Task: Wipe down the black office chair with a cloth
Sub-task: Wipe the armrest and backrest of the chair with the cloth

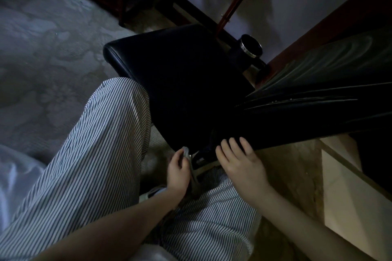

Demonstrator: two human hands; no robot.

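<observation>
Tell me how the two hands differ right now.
The left hand is closed around a grey cloth, while the right hand holds nothing. The left hand's grip is curled below the black chair's seat; the right hand lies flat and open, fingers spread, against the edge of the backrest. Both are bare and work at the chair's near side.

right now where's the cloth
In the head view the cloth is low and centre, bunched in the left hand, against the chair where seat meets backrest. The right hand rests on the backrest edge beside it.
</observation>
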